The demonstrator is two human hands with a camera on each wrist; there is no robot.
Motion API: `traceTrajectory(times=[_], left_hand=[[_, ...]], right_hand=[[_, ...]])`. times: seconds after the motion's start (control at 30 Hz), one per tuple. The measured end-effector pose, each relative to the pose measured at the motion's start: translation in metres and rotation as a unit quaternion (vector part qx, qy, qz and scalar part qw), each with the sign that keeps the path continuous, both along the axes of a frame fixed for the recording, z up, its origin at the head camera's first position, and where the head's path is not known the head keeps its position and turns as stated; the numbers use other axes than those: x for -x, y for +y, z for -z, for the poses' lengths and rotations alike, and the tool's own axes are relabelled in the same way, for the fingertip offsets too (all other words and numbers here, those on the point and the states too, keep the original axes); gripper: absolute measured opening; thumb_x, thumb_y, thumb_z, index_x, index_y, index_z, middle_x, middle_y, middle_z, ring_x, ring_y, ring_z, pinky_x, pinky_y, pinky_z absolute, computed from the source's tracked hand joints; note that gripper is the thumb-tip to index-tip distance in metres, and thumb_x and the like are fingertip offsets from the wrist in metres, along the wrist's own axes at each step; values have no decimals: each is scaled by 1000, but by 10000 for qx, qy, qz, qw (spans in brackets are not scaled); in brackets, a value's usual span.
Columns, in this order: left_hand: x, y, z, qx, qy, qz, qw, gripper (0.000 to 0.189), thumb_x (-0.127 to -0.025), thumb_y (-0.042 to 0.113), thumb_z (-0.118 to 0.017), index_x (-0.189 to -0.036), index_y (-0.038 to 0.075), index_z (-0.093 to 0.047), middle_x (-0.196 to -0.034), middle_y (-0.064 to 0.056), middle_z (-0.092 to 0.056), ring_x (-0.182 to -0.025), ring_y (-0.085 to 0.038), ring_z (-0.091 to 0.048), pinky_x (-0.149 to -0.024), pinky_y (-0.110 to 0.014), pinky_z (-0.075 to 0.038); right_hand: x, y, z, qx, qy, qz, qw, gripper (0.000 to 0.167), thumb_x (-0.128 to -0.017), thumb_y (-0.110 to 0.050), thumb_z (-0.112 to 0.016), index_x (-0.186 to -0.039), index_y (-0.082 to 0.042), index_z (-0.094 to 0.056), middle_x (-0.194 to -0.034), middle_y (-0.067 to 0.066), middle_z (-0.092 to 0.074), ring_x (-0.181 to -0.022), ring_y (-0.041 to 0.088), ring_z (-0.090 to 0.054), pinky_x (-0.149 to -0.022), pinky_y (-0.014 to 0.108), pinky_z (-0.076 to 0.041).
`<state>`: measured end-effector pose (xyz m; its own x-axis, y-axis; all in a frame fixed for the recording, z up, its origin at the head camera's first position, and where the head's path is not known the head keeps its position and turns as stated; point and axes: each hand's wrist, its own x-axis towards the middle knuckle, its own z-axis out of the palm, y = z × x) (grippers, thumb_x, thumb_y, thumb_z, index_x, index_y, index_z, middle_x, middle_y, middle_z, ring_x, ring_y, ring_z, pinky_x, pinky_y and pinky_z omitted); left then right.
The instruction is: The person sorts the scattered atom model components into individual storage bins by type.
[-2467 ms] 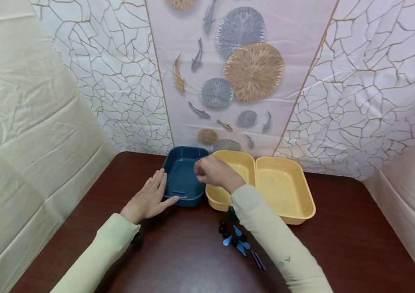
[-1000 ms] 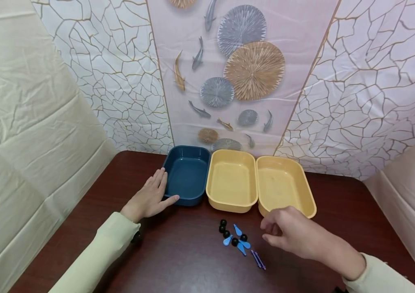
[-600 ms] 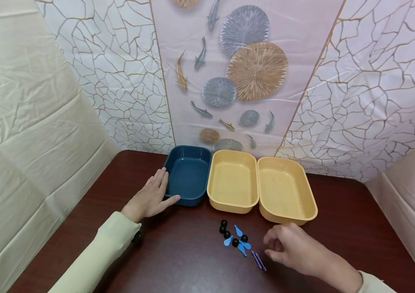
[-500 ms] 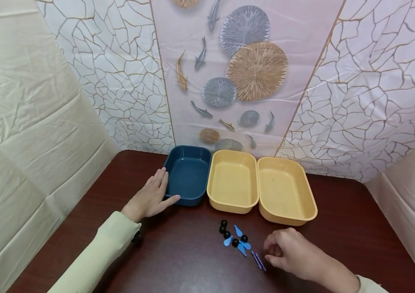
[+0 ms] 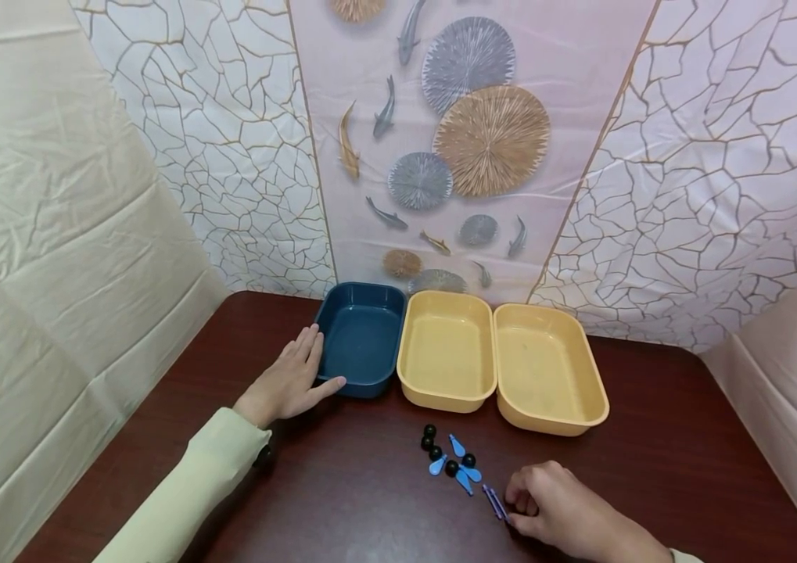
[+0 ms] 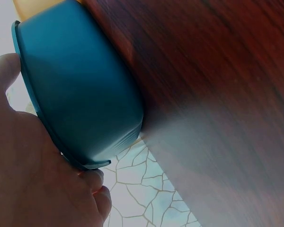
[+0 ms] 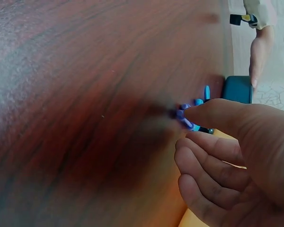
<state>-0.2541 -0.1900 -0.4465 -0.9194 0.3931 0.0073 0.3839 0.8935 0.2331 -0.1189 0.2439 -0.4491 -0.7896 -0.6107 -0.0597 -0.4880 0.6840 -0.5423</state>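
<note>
My left hand lies with straight fingers along the left side of a dark blue plastic bin, its thumb at the front rim. The left wrist view shows the thumb and palm against the bin's rim. My right hand is low over the table, beside two thin purple rods. Its thumb tip is right at the rods' near end, and the right wrist view shows a gap between thumb and curved fingers. Left of the rods lie several blue teardrop-shaped pieces and black balls.
Two yellow bins, a middle one and a right one, stand in a row beside the blue bin at the back of the dark red-brown table. Patterned cloth hangs behind them.
My right hand has come from over the blue bin, back and right, then down to the purple rods. A small dark rod seen in that bin earlier no longer shows. My left hand has stayed.
</note>
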Motion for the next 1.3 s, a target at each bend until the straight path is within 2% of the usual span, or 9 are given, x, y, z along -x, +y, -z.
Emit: traceTrajectory(times=[0.3,0.6,0.8,0.97,1.2,1.3], left_hand=[[-1,1,0,36,-47,-30,10000,97,-106,62,-45,-165,-9,-16,-176,-27,-10,-164,-45,-13,-133,-60,-18],[-1,1,1,10,-36,-52,10000,97,-106,63,-45,-165,-9,-16,-176,-26,-10,-164,-45,-13,-132,-60,-19],[0,1,1,42,-48,-39,10000,98,-106,64,-44,-165,-8,-16,-177,-26,-9,-164,-45,-12,-132,-60,-18],[-1,1,1,25,-24,-17,10000,97,-106,63,-45,-165,-9,-16,-176,-26,-9,-164,-45,-12,-132,-61,-19],[-1,0,2,-15,34,12,10000,97,-106,62,-46,-164,-10,-17,-176,-27,-10,-164,-46,-13,-132,-61,-20],[0,0,1,-2,37,4,10000,97,-106,63,-45,-164,-10,-18,-176,-27,-11,-164,-46,-14,-132,-60,-20]], right_hand=[[-1,-6,6,-6,255,-4,9997,20,-85,-14,-85,-78,-24,-70,-70,-21,-59,-62,-11,-51,-55,16,-47],[3,-7,6,-9,138,88,9999,20,-85,-11,-84,-77,-23,-70,-69,-19,-60,-60,-11,-52,-53,17,-47],[7,-7,6,48,744,69,9972,21,-83,-8,-83,-78,-22,-69,-72,-19,-60,-62,-12,-51,-54,15,-46],[13,-8,-1,138,1007,94,9948,22,-83,-5,-82,-79,-22,-68,-74,-19,-60,-64,-12,-51,-54,15,-47],[20,-10,-10,206,1834,121,9828,26,-77,-3,-82,-77,-24,-66,-69,-19,-57,-63,-10,-50,-55,13,-44],[24,-13,-15,188,1919,182,9811,27,-76,-4,-82,-76,-24,-65,-67,-20,-57,-63,-10,-50,-55,13,-44]])
